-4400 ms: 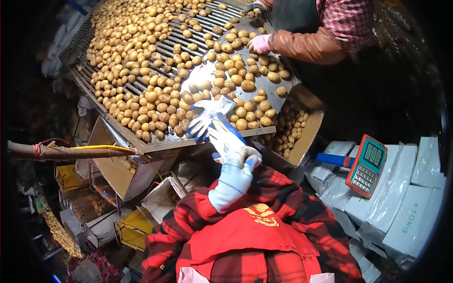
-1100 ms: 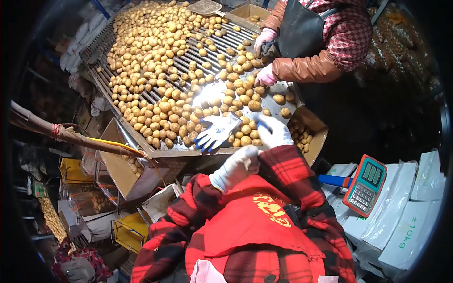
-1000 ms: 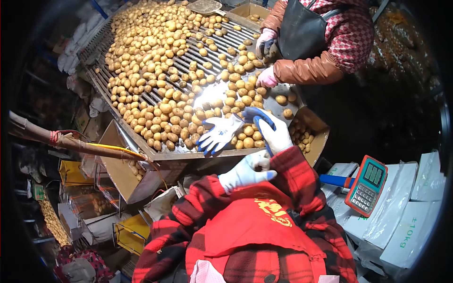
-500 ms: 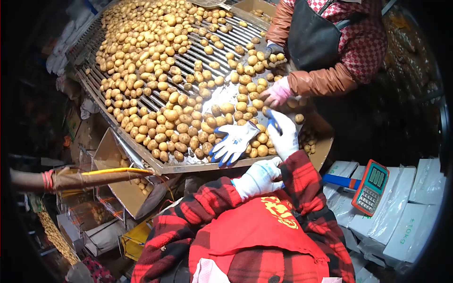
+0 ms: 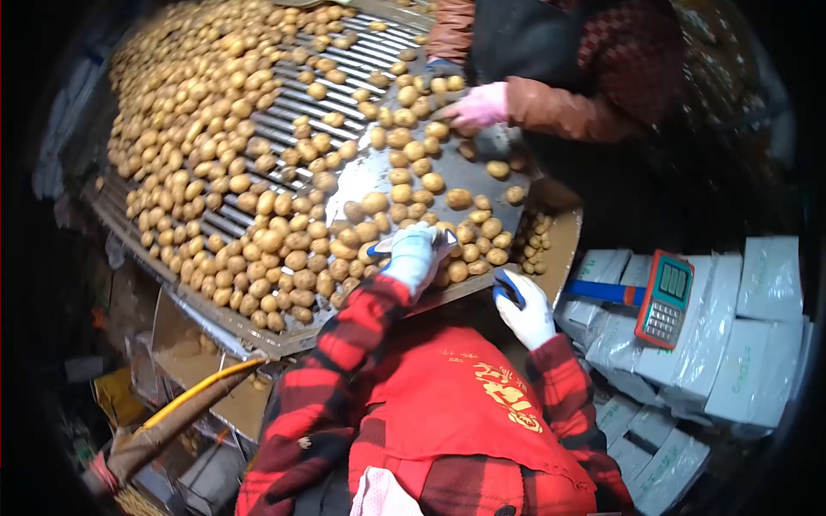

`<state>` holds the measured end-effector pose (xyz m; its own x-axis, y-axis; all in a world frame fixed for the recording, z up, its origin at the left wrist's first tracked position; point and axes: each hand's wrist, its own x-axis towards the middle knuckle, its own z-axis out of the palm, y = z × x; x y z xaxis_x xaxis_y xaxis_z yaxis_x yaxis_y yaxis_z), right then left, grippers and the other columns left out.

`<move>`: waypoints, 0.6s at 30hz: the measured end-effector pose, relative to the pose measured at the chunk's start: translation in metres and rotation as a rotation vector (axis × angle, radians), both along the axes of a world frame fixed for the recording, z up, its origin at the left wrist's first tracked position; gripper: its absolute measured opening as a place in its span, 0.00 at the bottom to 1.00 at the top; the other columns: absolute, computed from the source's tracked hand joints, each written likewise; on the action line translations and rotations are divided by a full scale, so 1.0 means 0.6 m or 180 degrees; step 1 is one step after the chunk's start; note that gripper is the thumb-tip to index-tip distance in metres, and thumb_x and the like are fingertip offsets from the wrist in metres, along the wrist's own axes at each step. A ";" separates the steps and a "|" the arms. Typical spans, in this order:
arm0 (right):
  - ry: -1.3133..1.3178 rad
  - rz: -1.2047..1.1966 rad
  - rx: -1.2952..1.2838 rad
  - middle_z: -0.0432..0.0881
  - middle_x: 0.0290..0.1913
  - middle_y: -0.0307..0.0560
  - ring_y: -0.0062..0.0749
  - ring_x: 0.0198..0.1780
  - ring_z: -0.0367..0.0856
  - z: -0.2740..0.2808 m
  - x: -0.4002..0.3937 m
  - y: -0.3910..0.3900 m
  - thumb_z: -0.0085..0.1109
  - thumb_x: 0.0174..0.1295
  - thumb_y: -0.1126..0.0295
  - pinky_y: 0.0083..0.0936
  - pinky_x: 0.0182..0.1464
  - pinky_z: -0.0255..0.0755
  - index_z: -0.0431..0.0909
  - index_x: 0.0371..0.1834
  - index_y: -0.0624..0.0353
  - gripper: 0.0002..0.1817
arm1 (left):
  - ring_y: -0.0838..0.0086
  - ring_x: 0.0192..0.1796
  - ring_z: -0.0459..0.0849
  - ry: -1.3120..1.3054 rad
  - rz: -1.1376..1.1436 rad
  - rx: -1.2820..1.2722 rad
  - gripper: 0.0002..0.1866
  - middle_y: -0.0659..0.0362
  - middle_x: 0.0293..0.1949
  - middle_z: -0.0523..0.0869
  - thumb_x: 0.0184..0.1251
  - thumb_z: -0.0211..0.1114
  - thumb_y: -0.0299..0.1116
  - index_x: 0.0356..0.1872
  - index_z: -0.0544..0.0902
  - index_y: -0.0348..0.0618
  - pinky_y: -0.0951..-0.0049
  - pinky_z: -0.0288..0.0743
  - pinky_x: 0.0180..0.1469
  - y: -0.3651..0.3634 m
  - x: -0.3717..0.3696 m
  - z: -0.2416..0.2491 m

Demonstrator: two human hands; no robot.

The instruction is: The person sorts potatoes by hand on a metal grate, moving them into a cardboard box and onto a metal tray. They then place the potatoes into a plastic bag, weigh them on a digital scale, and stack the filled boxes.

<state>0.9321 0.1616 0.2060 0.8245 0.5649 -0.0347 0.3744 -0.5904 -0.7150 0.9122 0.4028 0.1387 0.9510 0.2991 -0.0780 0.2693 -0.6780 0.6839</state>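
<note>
Head view: loose glove [image 5: 448, 238] is at the near edge of the desk [image 5: 353, 182], under the left hand [image 5: 413, 249], with small potatoes [image 5: 458, 199] beyond and to both sides. Its dark-edged cuff pokes out on the right of that hand, and a blue bit shows on the left, so I read the long axis as running roughly left-right, across the body (mostly hidden, so that's a judgement). Left fingers are bent down over it; can't tell whether they pinch it or just rest there. Right hand [image 5: 527, 311], gloved too, sits off the near edge, thumb and fingers parted and nothing between them. From those fingers the glove lies forward and left, cuff end nearest. Left is the nearer hand, in contact; right is apart. Co-worker's pink-gloved hand [image 5: 482, 107] is on the far side, among potatoes.
</note>
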 end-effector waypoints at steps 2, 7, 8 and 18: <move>0.1027 -0.0616 0.0296 0.79 0.59 0.57 0.46 0.57 0.81 0.011 0.011 0.020 0.68 0.57 0.65 0.37 0.61 0.72 0.74 0.64 0.63 0.30 | 0.58 0.36 0.83 -0.0674 -0.0378 -0.0559 0.05 0.53 0.28 0.83 0.54 0.73 0.31 0.29 0.86 0.43 0.62 0.74 0.41 -0.008 -0.017 0.040; 0.1622 0.0080 0.0418 0.83 0.54 0.53 0.38 0.53 0.84 0.040 0.024 0.052 0.68 0.57 0.68 0.34 0.61 0.72 0.74 0.64 0.64 0.30 | 0.64 0.34 0.81 -0.1753 -0.1275 -0.0971 0.09 0.59 0.30 0.84 0.51 0.70 0.20 0.33 0.84 0.44 0.68 0.73 0.38 -0.029 -0.040 0.100; 0.1405 0.0007 0.0308 0.85 0.49 0.51 0.38 0.50 0.84 0.035 0.017 0.057 0.69 0.55 0.67 0.35 0.59 0.73 0.77 0.61 0.61 0.28 | 0.65 0.39 0.83 -0.1419 -0.1221 -0.0860 0.12 0.58 0.36 0.86 0.53 0.67 0.17 0.38 0.85 0.44 0.70 0.76 0.42 -0.031 -0.051 0.093; -0.0857 0.0678 0.0062 0.83 0.36 0.45 0.44 0.40 0.82 0.055 -0.001 0.022 0.68 0.51 0.67 0.40 0.45 0.73 0.81 0.51 0.53 0.21 | 0.77 0.43 0.84 -0.0188 0.0996 -0.3317 0.17 0.57 0.43 0.87 0.68 0.68 0.31 0.54 0.79 0.33 0.77 0.79 0.48 -0.113 -0.107 0.114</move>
